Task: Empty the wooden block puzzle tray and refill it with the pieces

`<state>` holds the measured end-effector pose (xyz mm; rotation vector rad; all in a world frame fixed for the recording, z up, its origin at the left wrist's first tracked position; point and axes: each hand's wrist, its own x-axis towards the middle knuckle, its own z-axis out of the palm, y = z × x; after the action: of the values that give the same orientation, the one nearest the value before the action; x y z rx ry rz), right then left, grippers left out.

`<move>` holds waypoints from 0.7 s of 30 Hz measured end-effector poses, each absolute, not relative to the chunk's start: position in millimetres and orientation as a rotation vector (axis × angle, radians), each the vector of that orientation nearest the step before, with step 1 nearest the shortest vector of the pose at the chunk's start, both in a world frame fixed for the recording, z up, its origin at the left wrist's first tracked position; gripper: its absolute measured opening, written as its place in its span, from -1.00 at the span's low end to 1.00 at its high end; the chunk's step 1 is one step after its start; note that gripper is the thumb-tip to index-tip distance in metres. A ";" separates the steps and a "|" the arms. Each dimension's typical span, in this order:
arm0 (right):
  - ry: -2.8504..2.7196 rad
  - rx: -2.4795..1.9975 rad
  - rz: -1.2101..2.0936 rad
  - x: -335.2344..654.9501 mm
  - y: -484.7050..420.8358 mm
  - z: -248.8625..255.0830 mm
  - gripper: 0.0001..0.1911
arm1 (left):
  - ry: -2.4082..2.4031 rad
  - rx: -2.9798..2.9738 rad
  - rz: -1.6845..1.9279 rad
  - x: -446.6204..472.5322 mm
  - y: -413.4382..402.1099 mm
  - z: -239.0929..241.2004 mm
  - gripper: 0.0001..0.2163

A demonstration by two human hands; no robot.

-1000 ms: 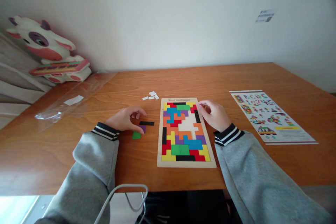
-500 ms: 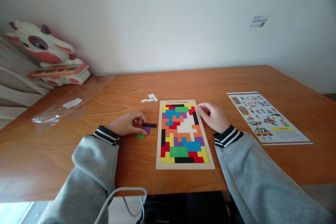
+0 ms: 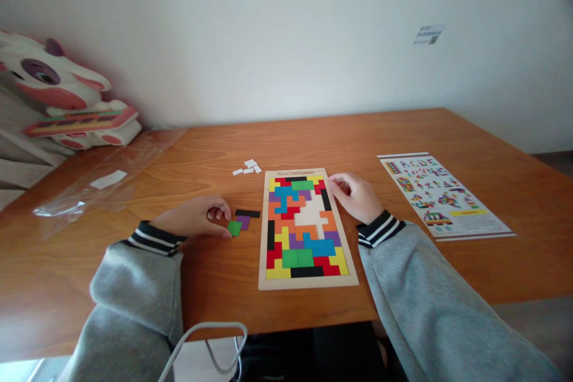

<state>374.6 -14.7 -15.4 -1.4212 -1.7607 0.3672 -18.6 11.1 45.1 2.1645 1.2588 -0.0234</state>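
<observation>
My left hand (image 3: pixel 199 216) is beside a green square puzzle piece (image 3: pixel 234 228), thumb and forefinger apart at its left edge. Against that piece lies a purple piece (image 3: pixel 243 222), and just behind it a black bar piece (image 3: pixel 248 213). A wooden puzzle board (image 3: pixel 264 250) with a pale frame lies in front of me. Coloured block pieces fill most of it, and a white gap (image 3: pixel 308 213) shows right of its middle. On the board's upper right edge, the closed fingers of my right hand (image 3: pixel 356 194) grip the frame.
Several small white cards (image 3: pixel 248 166) lie behind the board. A printed pattern sheet (image 3: pixel 443 197) is on the right. At the left are clear plastic wrapping (image 3: pixel 111 173) and a cow-shaped toy keyboard (image 3: pixel 80 122). A white cable (image 3: pixel 215 325) loops by the table's front edge.
My left hand has drawn back leftward from the black and purple pieces to the green one, which shows more fully now. My right hand stays on the board's edge. The view has shifted slightly.
</observation>
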 end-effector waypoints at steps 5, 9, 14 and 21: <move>-1.887 -1.309 0.363 371.7 -17.1 -12.1 -0.71 | 1.280 2.140 -0.005 -16.4 11.9 44.4 -0.56; -2.137 -1.131 0.176 366.5 -20.7 -7.6 -0.71 | 1.297 2.124 0.013 -16.2 12.3 43.8 -0.55; -2.256 -1.109 0.017 362.3 -24.6 -3.7 -0.71 | 1.298 2.129 0.020 -16.5 12.5 42.1 -0.55; -2.257 -1.110 0.048 362.9 -26.6 -4.1 -0.70 | 1.262 2.149 0.023 -16.0 13.0 41.4 -0.56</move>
<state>362.9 -26.6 -4.1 -1.1104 -2.2571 0.0476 -16.0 13.0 41.4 2.1488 1.2617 0.0226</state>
